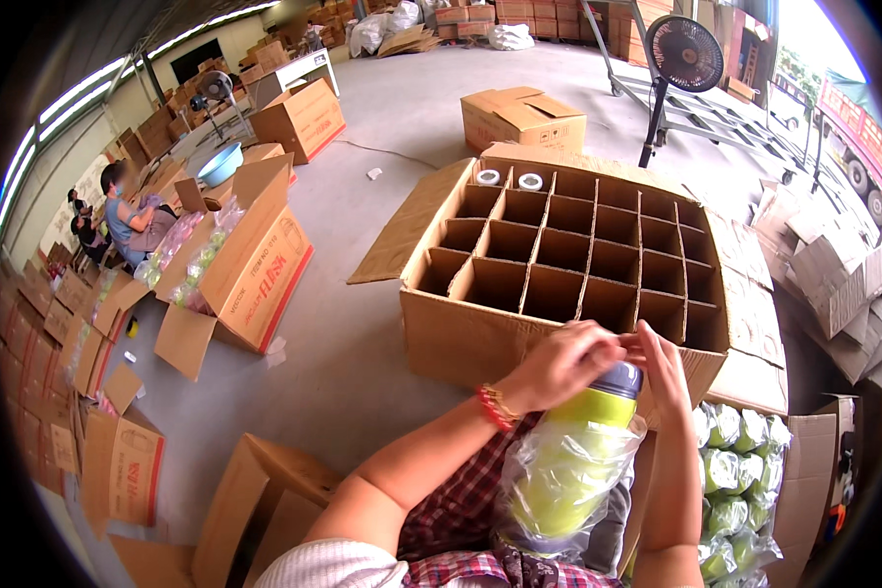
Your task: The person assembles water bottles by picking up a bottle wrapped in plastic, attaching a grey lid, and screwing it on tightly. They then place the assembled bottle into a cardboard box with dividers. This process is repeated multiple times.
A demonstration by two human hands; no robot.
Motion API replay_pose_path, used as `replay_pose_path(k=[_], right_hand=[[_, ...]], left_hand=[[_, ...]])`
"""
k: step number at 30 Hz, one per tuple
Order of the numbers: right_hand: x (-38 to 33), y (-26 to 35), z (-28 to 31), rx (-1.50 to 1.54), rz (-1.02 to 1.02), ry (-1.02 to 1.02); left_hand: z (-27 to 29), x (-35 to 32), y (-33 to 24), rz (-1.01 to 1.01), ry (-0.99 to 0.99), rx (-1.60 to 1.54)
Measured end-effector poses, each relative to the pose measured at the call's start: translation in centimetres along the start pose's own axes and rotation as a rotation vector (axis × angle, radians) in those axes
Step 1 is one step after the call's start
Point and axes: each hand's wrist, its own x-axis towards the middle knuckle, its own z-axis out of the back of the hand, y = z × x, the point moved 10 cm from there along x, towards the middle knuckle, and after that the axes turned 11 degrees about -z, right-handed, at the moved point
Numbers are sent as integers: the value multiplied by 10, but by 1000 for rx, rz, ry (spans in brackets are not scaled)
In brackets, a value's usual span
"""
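A lime-green flask (564,480) with a dark blue-grey lid (619,380) stands tilted in my lap. A clear plastic bag (531,459) is bunched around its body, below the lid. My left hand (563,365) curls over the top of the lid from the left, its fingertips slightly blurred. Beside it, my right hand (664,370) has its fingers stretched out along the lid's right side, and the fingertips of both hands meet. Just ahead stands an open carton (480,343) with cardboard dividers (568,250). Two white-topped items (530,182) sit in its far left compartments.
Several bagged green flasks (735,470) stand at my right, beside flattened cardboard (833,284). An open printed carton (255,274) holds bagged items at the left. A closed carton (524,120) and a standing fan (684,54) are farther off. Another person (137,216) sits at far left.
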Motion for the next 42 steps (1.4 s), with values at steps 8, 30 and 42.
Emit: replay_pose_path(k=[8, 30, 42], right_hand=[[-35, -23, -21, 38, -136, 55], [-28, 7, 12, -99, 69, -93], [-59, 36, -17, -351, 89, 32]], left_hand=[[-4, -36, 8, 82, -180, -291], [-13, -40, 49, 149, -185, -464], [-3, -75, 64, 344, -342, -891]])
